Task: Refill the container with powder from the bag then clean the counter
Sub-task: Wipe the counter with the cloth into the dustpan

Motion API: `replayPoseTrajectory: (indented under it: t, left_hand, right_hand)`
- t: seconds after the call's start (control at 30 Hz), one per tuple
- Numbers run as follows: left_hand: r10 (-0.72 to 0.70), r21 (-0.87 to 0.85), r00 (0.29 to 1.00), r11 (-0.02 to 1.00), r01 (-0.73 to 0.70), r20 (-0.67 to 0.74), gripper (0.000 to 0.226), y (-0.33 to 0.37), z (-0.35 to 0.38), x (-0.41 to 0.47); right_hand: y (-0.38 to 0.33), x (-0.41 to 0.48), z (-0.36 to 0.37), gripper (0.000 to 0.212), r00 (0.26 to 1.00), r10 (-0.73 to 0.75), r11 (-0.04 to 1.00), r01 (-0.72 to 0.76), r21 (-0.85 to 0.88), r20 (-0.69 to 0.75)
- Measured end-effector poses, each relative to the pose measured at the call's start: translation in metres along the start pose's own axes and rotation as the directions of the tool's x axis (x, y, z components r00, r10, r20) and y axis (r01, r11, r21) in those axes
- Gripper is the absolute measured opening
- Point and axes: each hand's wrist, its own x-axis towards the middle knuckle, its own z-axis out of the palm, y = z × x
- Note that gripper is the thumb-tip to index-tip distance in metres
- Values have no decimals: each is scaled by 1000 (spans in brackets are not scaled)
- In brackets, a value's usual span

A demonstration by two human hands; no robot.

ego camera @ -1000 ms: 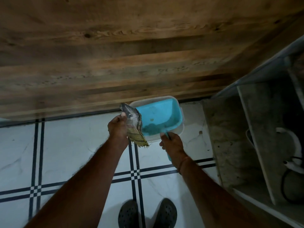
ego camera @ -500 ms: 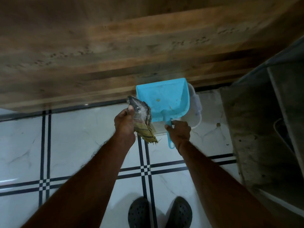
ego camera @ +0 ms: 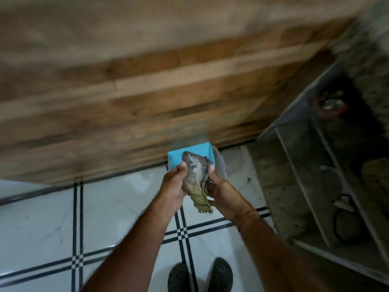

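A grey and yellowish cloth (ego camera: pixel 196 180) hangs between my two hands over the tiled floor. My left hand (ego camera: pixel 173 184) grips its left side. My right hand (ego camera: pixel 221 189) is closed against the cloth's right side, and the handle of the blue dustpan (ego camera: pixel 190 153) is hidden behind the cloth and this hand. The dustpan is tipped up over a white bin (ego camera: pixel 220 164) that stands on the floor against the wooden panel. Most of the bin is hidden behind the pan.
A wooden panel (ego camera: pixel 147 91) fills the upper view. On the right stands a stone shelf unit (ego camera: pixel 315 175) with a red-rimmed object (ego camera: pixel 330 106) and cables. White floor tiles (ego camera: pixel 42 218) with dark lines lie below, and my two dark shoes (ego camera: pixel 200 275) show at the bottom.
The dustpan has tipped further up over the bin. My hands have come together, and my right hand now touches the cloth. The view has shifted left and blurred.
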Motion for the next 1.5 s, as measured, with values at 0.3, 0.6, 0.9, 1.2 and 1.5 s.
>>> replayPoseTrajectory:
  t: [0.3, 0.6, 0.9, 1.2, 1.5]
  left_hand:
    - [320, 457, 922, 801, -387, 219, 11, 123, 108, -186]
    - [256, 426, 674, 608, -670, 693, 34, 157, 233, -324]
    - [271, 468, 501, 180, -865, 822, 17, 91, 389, -372]
    - [179, 542, 571, 187, -820, 802, 23, -7, 499, -361]
    - [-91, 681, 675, 144, -718, 732, 38, -68, 519, -314]
  right_hand:
    - [-140, -233, 40, 43, 840, -409, 908, 414, -66, -357]
    - [-183, -403, 0, 44, 639, -686, 719, 667, -195, -347]
    - [-178, -499, -119, 41, 397, -709, 700, 493, -517, -583]
    - [-140, -543, -232, 11, 365, -608, 741, 581, -338, -705]
    - [-107, -503, -273, 32, 378, -225, 862, 508, -2, -898]
